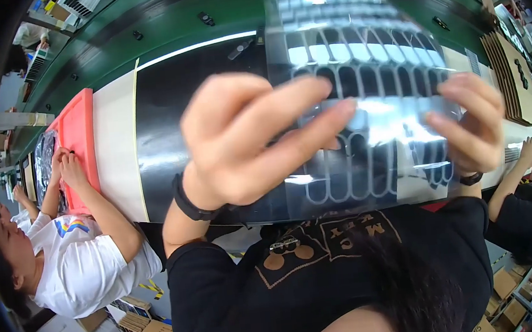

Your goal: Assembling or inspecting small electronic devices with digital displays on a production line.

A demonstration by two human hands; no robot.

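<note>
A clear plastic sheet (367, 86) with rows of long oval outlines is raised above the table in front of me, with bright glare across it. On its left part, the bent fingers of my left hand (231, 140) close on the sheet. Some blur hides the exact contact, and I cannot tell whether a small piece is also between the fingertips. At the sheet's right edge, my right hand (477, 126) grips it with curled fingers. A dark band circles my left wrist.
A black mat (173, 130) covers the pale table. Beyond it, small black devices (206, 19) lie on a green conveyor belt (170, 31). A red tray (79, 152) with wrapped items stands left, near a co-worker. Cardboard dividers (510, 75) stand right, near another worker.
</note>
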